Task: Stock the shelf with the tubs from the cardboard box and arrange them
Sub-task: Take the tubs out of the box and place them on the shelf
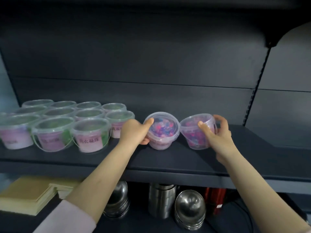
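Nearest the lens, a pink sleeve (pixel 67 217) covers the left forearm, which reaches up to the dark shelf (pixel 168 162); the right forearm is bare.

Left hand (pixel 134 132): grips the left tub (pixel 161 132). Its fingers (pixel 149 122) are curled, the thumb over the rim and the rest under the side wall. This clear tub holds pink, purple and blue pieces. It is tilted with its lid towards the camera and its base low on the shelf.

Right hand (pixel 217 137): holds the right tub (pixel 196 132), thumb on the near wall, other digits wrapped behind. The tub leans left, and its rim meets the rim of the left tub. Whether its base rests on the shelf cannot be told.

Both tubs sit mid-shelf, right of the stocked tubs (pixel 67 125), a block of lidded tubs in rows with pink labels, green contents and thin bail handles. The left hand lies just beside the block's right edge.

Lower shelf, from left to right: yellow sheets (pixel 30 194) in stacks, steel bowls (pixel 190 209) nested upside down, a steel canister (pixel 161 199), and a red item (pixel 214 199), too blurred to identify.
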